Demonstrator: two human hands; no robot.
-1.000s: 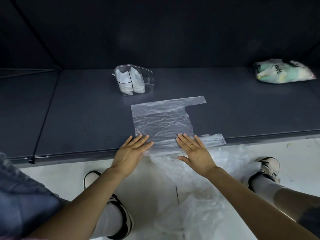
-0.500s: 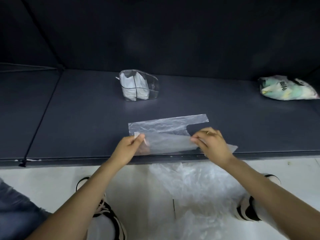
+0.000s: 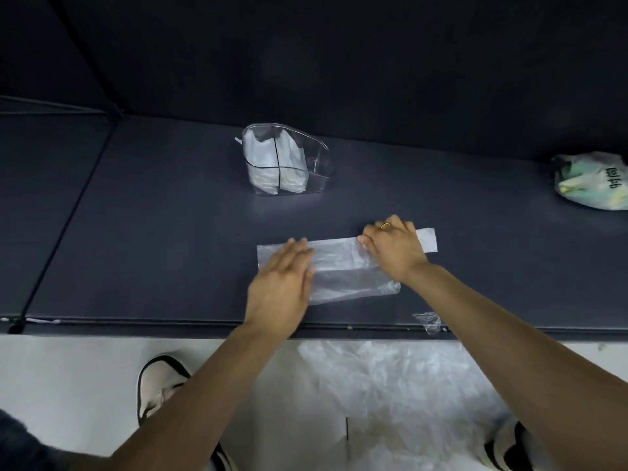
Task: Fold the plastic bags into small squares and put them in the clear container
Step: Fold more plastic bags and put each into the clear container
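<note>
Left hand (image 3: 280, 283): flat, palm down, fingers straight and together. Right hand (image 3: 394, 248): knuckles up, fingers curled, pinching downward. Both forearms extended forward.

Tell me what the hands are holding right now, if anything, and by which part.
The right hand pinches the folded clear plastic bag at its far edge near the handle strip. The left hand only presses flat on the bag's left end.
</note>
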